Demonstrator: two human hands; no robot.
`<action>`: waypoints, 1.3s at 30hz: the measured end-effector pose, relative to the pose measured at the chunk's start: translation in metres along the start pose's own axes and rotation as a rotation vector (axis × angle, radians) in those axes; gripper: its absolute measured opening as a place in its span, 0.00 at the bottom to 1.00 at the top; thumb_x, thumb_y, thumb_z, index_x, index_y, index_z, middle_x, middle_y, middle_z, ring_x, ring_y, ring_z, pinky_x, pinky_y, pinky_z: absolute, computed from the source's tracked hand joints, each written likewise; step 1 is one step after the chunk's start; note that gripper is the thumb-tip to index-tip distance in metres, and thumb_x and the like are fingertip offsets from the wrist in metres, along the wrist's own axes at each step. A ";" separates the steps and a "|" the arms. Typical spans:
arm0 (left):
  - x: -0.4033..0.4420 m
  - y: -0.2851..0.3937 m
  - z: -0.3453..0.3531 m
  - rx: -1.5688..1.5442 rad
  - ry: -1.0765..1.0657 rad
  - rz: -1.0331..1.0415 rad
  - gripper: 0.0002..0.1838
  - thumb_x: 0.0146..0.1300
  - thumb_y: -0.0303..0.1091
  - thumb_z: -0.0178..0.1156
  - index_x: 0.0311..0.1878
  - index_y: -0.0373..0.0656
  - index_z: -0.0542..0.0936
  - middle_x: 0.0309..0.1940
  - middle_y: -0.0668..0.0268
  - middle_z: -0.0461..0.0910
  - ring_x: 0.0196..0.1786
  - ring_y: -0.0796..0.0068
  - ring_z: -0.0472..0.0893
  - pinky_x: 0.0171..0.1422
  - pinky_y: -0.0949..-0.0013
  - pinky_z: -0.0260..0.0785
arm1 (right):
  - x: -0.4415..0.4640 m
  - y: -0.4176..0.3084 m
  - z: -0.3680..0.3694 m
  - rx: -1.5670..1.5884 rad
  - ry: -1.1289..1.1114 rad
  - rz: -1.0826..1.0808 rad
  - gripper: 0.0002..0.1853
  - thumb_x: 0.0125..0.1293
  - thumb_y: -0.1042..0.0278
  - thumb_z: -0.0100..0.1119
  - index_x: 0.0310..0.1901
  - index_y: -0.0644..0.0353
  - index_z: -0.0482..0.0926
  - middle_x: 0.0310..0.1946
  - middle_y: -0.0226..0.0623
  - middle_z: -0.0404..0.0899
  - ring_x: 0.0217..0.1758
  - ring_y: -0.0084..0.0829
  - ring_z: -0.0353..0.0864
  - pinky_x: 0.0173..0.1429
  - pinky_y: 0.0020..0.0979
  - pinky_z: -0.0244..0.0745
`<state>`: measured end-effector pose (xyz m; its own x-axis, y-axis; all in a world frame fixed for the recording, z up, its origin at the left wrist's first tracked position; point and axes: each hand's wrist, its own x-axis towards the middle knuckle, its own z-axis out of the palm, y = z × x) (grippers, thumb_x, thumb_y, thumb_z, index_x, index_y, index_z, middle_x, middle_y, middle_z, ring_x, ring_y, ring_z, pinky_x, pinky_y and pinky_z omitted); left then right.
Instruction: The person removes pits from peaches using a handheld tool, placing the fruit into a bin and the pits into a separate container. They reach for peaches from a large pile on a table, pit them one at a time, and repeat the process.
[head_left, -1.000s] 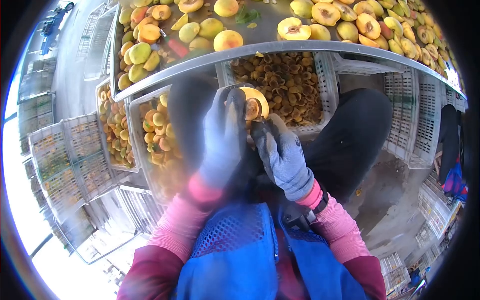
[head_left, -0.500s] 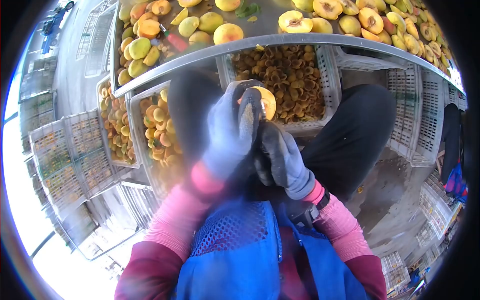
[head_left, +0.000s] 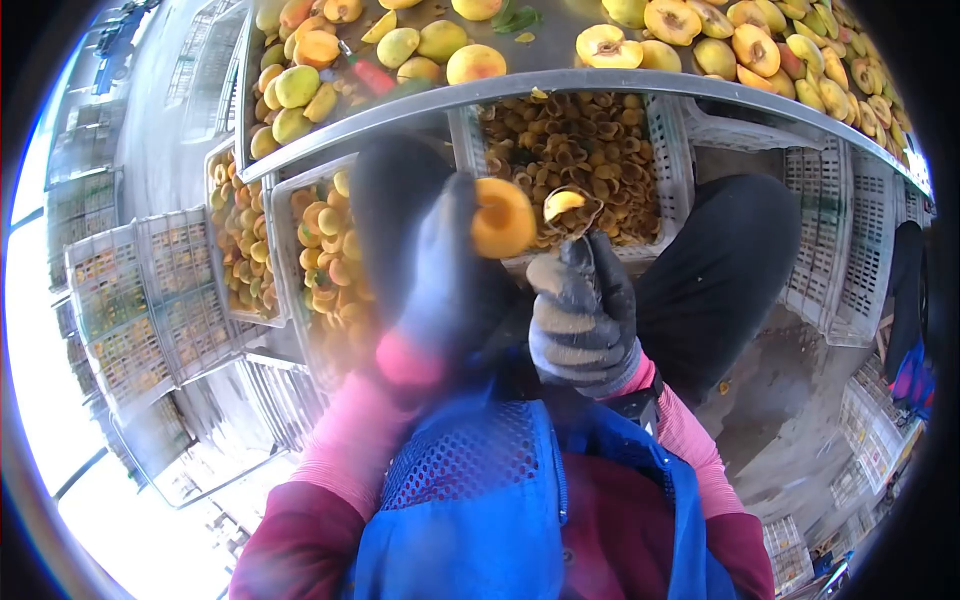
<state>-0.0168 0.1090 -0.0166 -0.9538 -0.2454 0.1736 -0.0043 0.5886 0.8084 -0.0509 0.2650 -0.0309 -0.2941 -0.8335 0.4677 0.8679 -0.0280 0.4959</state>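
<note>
My left hand, in a grey-blue glove and blurred by motion, is closed on a peach half with a hollow in its orange cut face. Just to the right, my right hand is a fist around the handle of a pitting tool with a looped end. A curved yellow scrap of peach sits at the loop. The tool and the peach half are apart. Both hands are over my lap, below the table edge; the tool's handle is mostly hidden by my fingers.
A metal table carries many peaches and halves, and a red-handled tool. Beneath its edge stands a crate of brownish peach scraps. Crates of peach halves stand at left, and stacked crates at right.
My hands have moved apart from being pressed together around the peach. The peach half has come away leftward in my left hand, and the tool with its yellow scrap is now visible in my right.
</note>
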 end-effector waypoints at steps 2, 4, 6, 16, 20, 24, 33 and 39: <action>-0.019 -0.027 -0.022 0.481 0.311 0.072 0.17 0.71 0.38 0.47 0.51 0.35 0.75 0.42 0.63 0.79 0.43 0.73 0.78 0.49 0.71 0.72 | -0.005 -0.002 -0.005 0.037 0.173 -0.044 0.29 0.70 0.36 0.35 0.42 0.58 0.71 0.17 0.27 0.64 0.14 0.21 0.62 0.15 0.26 0.58; -0.027 -0.055 -0.075 0.110 0.397 -0.177 0.18 0.67 0.38 0.53 0.53 0.35 0.74 0.46 0.60 0.77 0.47 0.70 0.78 0.52 0.70 0.71 | -0.020 -0.004 -0.021 0.128 0.411 -0.065 0.28 0.69 0.36 0.35 0.35 0.58 0.70 0.17 0.27 0.63 0.14 0.21 0.61 0.15 0.26 0.57; -0.028 -0.081 -0.128 -0.151 0.421 -0.398 0.21 0.64 0.38 0.58 0.55 0.34 0.73 0.50 0.57 0.76 0.51 0.67 0.77 0.54 0.69 0.70 | -0.023 -0.008 -0.020 0.015 0.561 -0.092 0.27 0.69 0.38 0.38 0.33 0.56 0.73 0.15 0.24 0.59 0.12 0.18 0.57 0.12 0.22 0.52; 0.126 0.007 -0.039 0.742 0.000 -0.083 0.16 0.56 0.43 0.64 0.41 0.42 0.80 0.33 0.55 0.80 0.39 0.63 0.81 0.42 0.66 0.70 | -0.009 -0.028 -0.019 -0.212 0.912 -0.222 0.27 0.68 0.37 0.43 0.32 0.55 0.75 0.14 0.22 0.59 0.10 0.15 0.53 0.12 0.18 0.47; 0.200 -0.021 0.009 1.045 -0.409 -0.164 0.29 0.49 0.59 0.65 0.41 0.41 0.76 0.40 0.55 0.80 0.47 0.58 0.79 0.50 0.60 0.71 | -0.006 -0.032 -0.013 -0.377 1.073 -0.340 0.26 0.66 0.35 0.46 0.32 0.53 0.74 0.15 0.22 0.62 0.10 0.16 0.54 0.13 0.19 0.49; 0.218 -0.030 0.001 0.929 -0.600 -0.096 0.33 0.51 0.59 0.64 0.48 0.38 0.74 0.44 0.52 0.79 0.50 0.56 0.79 0.53 0.57 0.70 | 0.001 -0.040 0.001 -0.513 1.196 -0.399 0.26 0.65 0.34 0.46 0.36 0.53 0.73 0.16 0.23 0.63 0.11 0.17 0.56 0.12 0.20 0.50; 0.096 0.019 -0.003 -0.756 -0.296 -0.218 0.34 0.49 0.31 0.61 0.60 0.31 0.62 0.50 0.56 0.72 0.47 0.69 0.75 0.53 0.67 0.69 | 0.028 -0.019 0.037 -1.153 1.100 -0.562 0.16 0.71 0.55 0.45 0.52 0.58 0.70 0.26 0.31 0.74 0.17 0.19 0.66 0.16 0.21 0.59; 0.054 0.017 0.013 -0.743 -0.070 -0.375 0.27 0.53 0.24 0.61 0.57 0.37 0.67 0.51 0.52 0.71 0.49 0.59 0.76 0.50 0.63 0.73 | 0.011 -0.012 0.003 -1.871 1.021 -0.541 0.17 0.69 0.75 0.45 0.58 0.64 0.64 0.43 0.41 0.74 0.35 0.23 0.74 0.40 0.24 0.72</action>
<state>-0.0717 0.1155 -0.0009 -0.9451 -0.2610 -0.1967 -0.1494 -0.1904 0.9703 -0.0661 0.2575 -0.0298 -0.8651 -0.4688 -0.1786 0.2611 -0.1166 -0.9583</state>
